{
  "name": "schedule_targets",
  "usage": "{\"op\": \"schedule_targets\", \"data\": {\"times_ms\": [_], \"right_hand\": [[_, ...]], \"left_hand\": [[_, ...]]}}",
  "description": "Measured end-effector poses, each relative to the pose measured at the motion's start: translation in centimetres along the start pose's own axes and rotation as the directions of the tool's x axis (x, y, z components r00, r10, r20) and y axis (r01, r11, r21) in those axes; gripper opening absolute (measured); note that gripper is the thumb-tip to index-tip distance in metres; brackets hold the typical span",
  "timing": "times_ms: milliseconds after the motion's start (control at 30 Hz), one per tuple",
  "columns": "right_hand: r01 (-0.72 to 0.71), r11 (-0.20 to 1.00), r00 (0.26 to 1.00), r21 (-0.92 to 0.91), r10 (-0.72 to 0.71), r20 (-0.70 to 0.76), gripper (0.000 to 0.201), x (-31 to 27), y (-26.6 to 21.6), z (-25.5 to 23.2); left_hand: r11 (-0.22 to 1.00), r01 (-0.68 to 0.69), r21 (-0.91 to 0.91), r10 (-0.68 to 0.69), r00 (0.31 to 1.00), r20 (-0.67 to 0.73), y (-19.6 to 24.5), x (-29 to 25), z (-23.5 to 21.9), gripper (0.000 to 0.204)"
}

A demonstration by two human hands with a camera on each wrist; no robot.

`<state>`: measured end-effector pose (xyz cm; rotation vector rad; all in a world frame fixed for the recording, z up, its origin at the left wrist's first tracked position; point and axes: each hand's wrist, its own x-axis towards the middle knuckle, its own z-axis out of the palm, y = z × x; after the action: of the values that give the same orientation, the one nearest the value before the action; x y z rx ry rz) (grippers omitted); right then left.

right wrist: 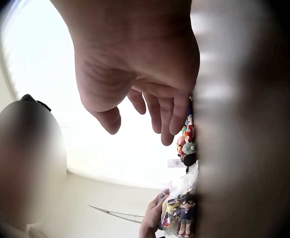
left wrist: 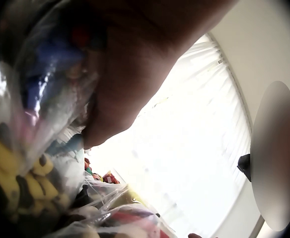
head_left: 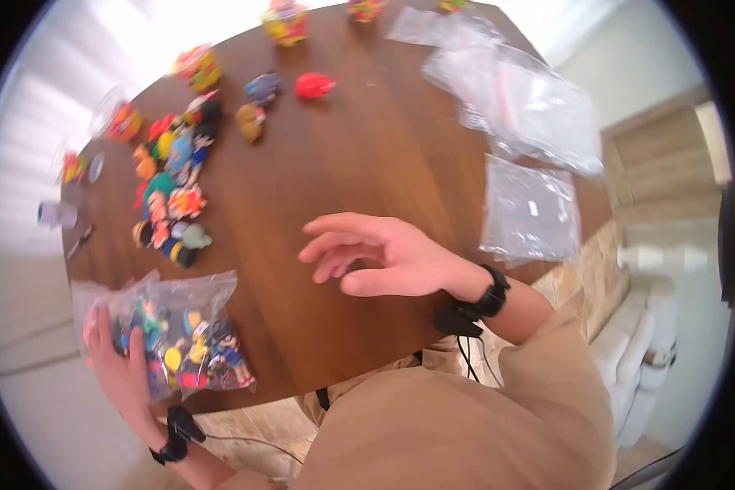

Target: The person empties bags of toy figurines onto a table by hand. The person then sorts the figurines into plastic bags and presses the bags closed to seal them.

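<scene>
My left hand grips the left part of a clear plastic bag filled with small toy figures, at the table's near left edge. Through the plastic in the left wrist view, yellow and black figures show close up. A figure with glasses shows through the bag in the right wrist view. My right hand is held over the middle of the table, fingers loosely bent and nothing in them. Beyond the bag lies a cluster of loose toy figures.
Clear plastic bags are spread at the far right, with a flat stack of bags nearer me. A red figure, a brown one and a blue-grey one lie farther back. Several colourful containers stand along the far edge.
</scene>
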<state>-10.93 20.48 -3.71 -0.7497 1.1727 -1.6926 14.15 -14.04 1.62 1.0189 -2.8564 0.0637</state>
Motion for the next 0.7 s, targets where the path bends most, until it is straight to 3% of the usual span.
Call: {"op": "schedule_targets", "data": {"times_ms": [33,100,333,467,533,600,667,700], "right_hand": [[0.015,1.0,1.0,-0.026,-0.015,0.005,0.061,0.0,0.0,0.0],[0.018,0.997,1.0,-0.074,-0.016,0.027,0.061,-0.1,-0.1,-0.2],[0.1,0.965,0.995,-0.241,-0.103,0.001,0.06,-0.3,-0.3,0.2],[0.15,0.863,0.984,-0.482,-0.175,-0.007,0.052,-1.1,-1.3,0.6],[0.168,0.799,0.978,-0.578,-0.208,-0.002,0.049,-1.5,-2.6,0.9],[0.072,0.373,0.956,-0.925,-0.289,-0.042,0.042,-2.9,-3.9,1.6],[0.011,0.029,0.929,-1.0,-0.37,0.0,0.036,-5.8,-5.2,1.9],[-0.116,0.002,0.929,-0.993,-0.354,-0.109,0.034,-7.4,-6.3,1.9]], "left_hand": [[0.999,-0.042,-0.016,0.042,0.999,-0.007,-0.2,-0.1,0.1,0.059],[0.998,0.005,0.057,-0.004,1.0,-0.013,-0.6,-0.1,0.4,0.058],[0.998,0.047,-0.036,-0.047,0.999,0.004,0.1,-0.2,-0.1,0.057],[0.995,-0.097,0.025,0.099,0.989,-0.11,-0.7,-0.2,0.1,0.055],[0.999,0.032,-0.038,-0.032,0.999,0.02,0.4,-0.3,-0.9,0.058],[0.991,0.051,-0.127,-0.049,0.999,0.018,1.0,-0.5,-1.5,0.061],[0.973,0.089,-0.215,-0.084,0.996,0.032,1.0,-1.0,-1.3,0.063],[0.989,-0.015,-0.145,-0.004,0.992,-0.13,0.6,-1.3,-0.9,0.065]]}}
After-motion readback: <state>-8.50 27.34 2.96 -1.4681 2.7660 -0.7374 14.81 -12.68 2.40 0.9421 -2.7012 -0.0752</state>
